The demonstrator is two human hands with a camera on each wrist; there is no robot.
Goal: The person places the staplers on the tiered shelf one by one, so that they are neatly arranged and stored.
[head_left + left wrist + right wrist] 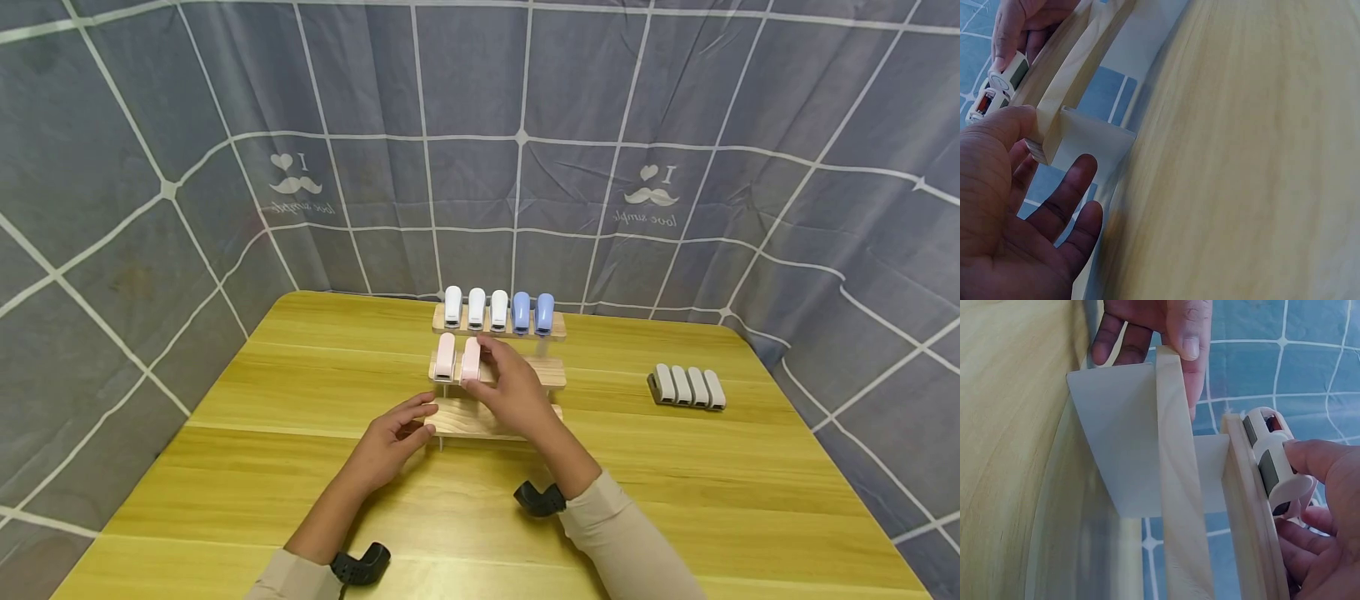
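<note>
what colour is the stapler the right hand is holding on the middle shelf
Pale pink stapler; the head view shows it best.

The right hand [512, 390] hid part of the pink stapler [470, 360] and the middle shelf [551, 371]. In the left wrist view, the left hand [1010, 212] was cut off by the frame's edge, and the table [1260, 156] looked blurred.

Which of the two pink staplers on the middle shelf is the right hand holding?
The right hand holds the right pink stapler, the one nearer the shelf's middle. The left pink stapler beside it stands free, untouched by either hand.
</note>
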